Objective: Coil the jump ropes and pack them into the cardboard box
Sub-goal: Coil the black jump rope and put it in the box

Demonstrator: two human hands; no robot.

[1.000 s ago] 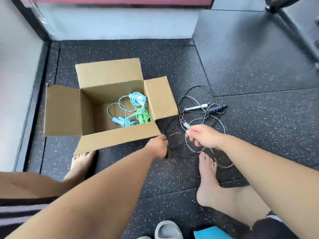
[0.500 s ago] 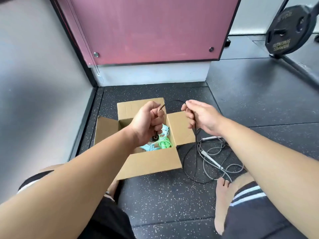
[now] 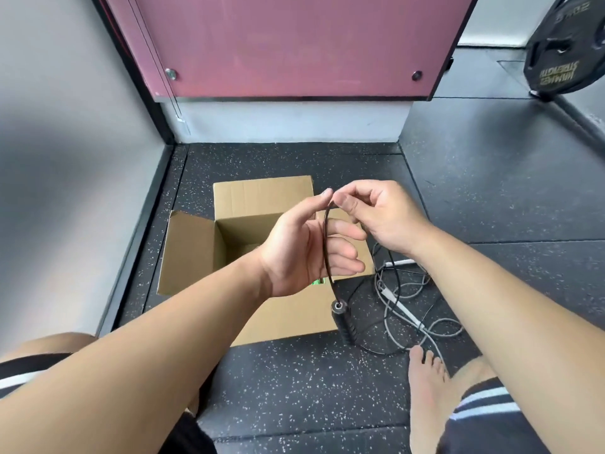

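An open cardboard box (image 3: 196,253) stands on the floor in front of me. Both hands are raised above it. My left hand (image 3: 304,247) has its palm up, fingers relaxed, with the black jump rope (image 3: 326,250) running across it and touching the raised thumb tip. My right hand (image 3: 376,217) pinches the rope's top between thumb and forefinger. The rope's black handle (image 3: 342,321) dangles below my left hand. A grey jump rope (image 3: 406,309) lies tangled on the floor to the right of the box. A bit of green rope (image 3: 317,282) shows inside the box.
The box sits in a corner of dark speckled floor, with a grey wall on the left and a pink panel (image 3: 294,44) behind. A black weight plate (image 3: 566,50) leans at the far right. My bare right foot (image 3: 425,398) rests beside the grey rope.
My left hand has opened from a fist round the handle, which now dangles free. The right hand has closed in to meet the left thumb, pinching the rope top.
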